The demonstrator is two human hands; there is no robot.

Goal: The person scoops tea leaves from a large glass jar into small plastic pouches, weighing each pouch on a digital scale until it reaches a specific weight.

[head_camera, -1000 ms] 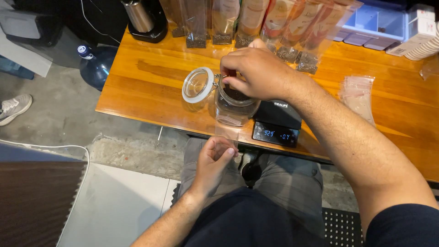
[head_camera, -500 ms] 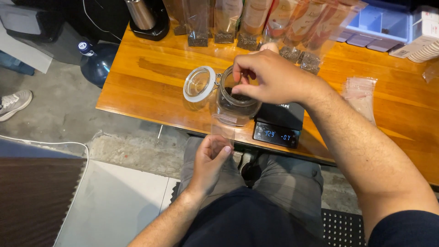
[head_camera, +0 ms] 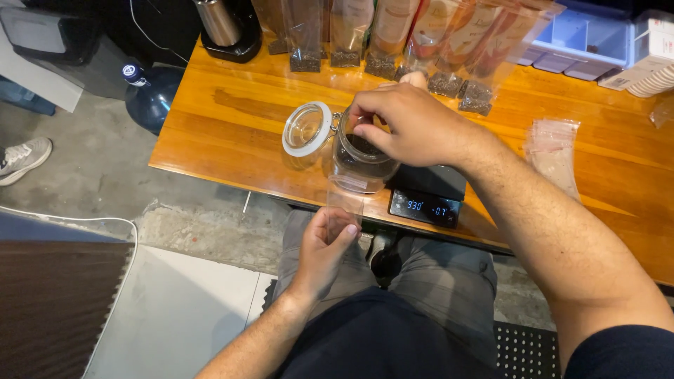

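My right hand [head_camera: 407, 126] reaches into the mouth of a glass jar [head_camera: 357, 160] that holds dark grains, its fingers pinched inside the opening. The jar's hinged lid [head_camera: 307, 128] with a white seal hangs open to the left. The jar stands at the front edge of the wooden table [head_camera: 232, 126], beside a black digital scale [head_camera: 428, 200] with a lit display. My left hand [head_camera: 324, 247] is below the table edge, over my lap, holding a small clear plastic bag [head_camera: 344, 200] upright.
A row of clear bags with dark grains at the bottom [head_camera: 393, 42] lines the table's back. A stack of empty clear bags [head_camera: 554, 154] lies at the right. A black grinder [head_camera: 225, 28] stands back left. A blue water bottle [head_camera: 151, 91] and someone's shoe [head_camera: 24, 158] are on the floor.
My right hand has dipped further into the jar. My left hand has risen with the clear bag toward the table edge.
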